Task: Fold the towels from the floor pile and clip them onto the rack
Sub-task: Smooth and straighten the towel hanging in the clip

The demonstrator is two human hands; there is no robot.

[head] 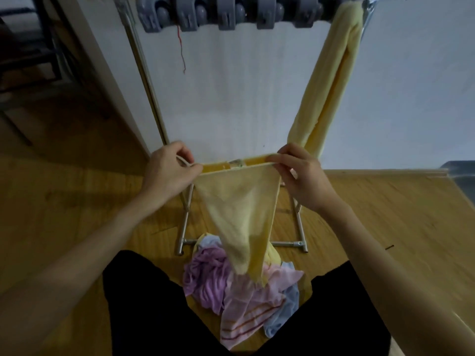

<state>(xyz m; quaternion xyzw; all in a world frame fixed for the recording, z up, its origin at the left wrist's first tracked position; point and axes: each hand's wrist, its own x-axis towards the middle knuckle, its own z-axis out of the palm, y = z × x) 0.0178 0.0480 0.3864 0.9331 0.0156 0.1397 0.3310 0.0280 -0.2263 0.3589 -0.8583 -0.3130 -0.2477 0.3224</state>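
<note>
Wooden floor (77, 201) meets a white wall (231, 98). My left hand (169, 173) and right hand (300, 176) pinch a yellow towel (239, 209) by its top edge, before the rack (151, 98), above the floor pile (239, 291). Grey clips (226, 14) overhead; another yellow towel (331, 86) hangs at right.
</note>
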